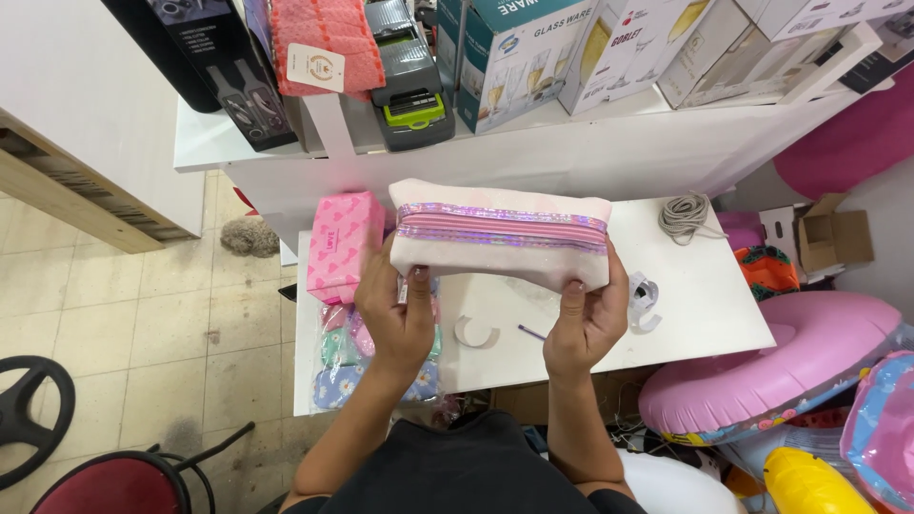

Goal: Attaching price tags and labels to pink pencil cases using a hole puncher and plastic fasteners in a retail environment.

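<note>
I hold a pale pink pencil pouch (500, 243) with a shiny iridescent band along its pink zipper, up above a small white table (705, 295). My left hand (395, 314) grips its left end and my right hand (586, 319) grips its right end, thumbs on the near side. The zipper looks closed. Under my left hand lies a clear bag of pastel items (343, 366). A bright pink pouch (341, 243) stands just left of the one I hold.
On the table lie a tape roll piece (476, 333), a clear tape dispenser (645, 300) and a coil of grey cord (685, 217). Boxes of glassware (519, 52) fill the white shelf behind. Pink inflatable toys (781, 366) crowd the right; a red chair (114, 481) stands at the lower left.
</note>
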